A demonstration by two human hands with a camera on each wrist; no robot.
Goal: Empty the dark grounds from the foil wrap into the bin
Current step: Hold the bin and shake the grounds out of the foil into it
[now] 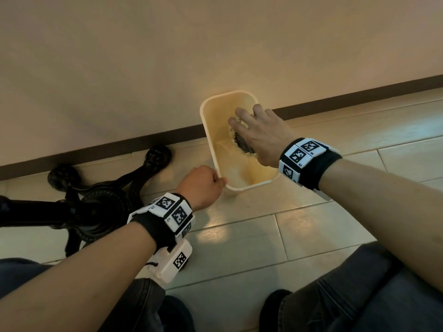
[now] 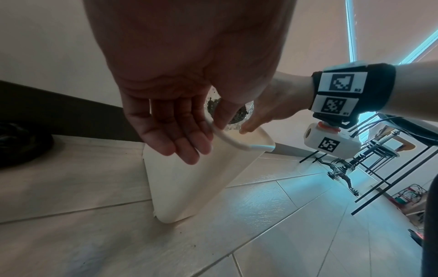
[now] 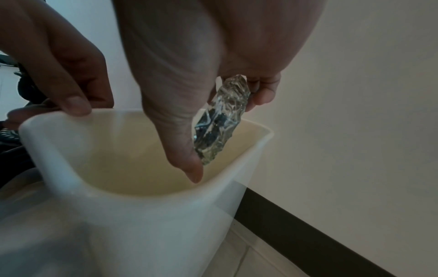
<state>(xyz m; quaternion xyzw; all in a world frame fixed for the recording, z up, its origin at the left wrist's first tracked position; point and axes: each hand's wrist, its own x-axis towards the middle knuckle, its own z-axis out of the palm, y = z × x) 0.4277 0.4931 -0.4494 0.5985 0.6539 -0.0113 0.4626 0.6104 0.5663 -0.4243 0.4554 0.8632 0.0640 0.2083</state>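
Grounds, dark and clumped, sit in the crinkled foil wrap, which is tipped steeply on edge over the open mouth of the bin. The right hand reaches in from above the rim and has the wrap pinched in its grip, thumb on one side and fingertips on the other, so that the foil hangs inside the bin's opening. From the right wrist view dark specks cling to the inner folds of the foil.

The bin is cream plastic with rounded corners, and it stands tilted on the pale tiled floor, leaning toward the person, close to a dark skirting board along the wall. The left hand has its grip on the near corner of the rim: thumb over the edge, fingers lying fairly straight against the outer wall. Left of the bin is a black ornate table base. Both wrists wear bands with black-and-white markers.
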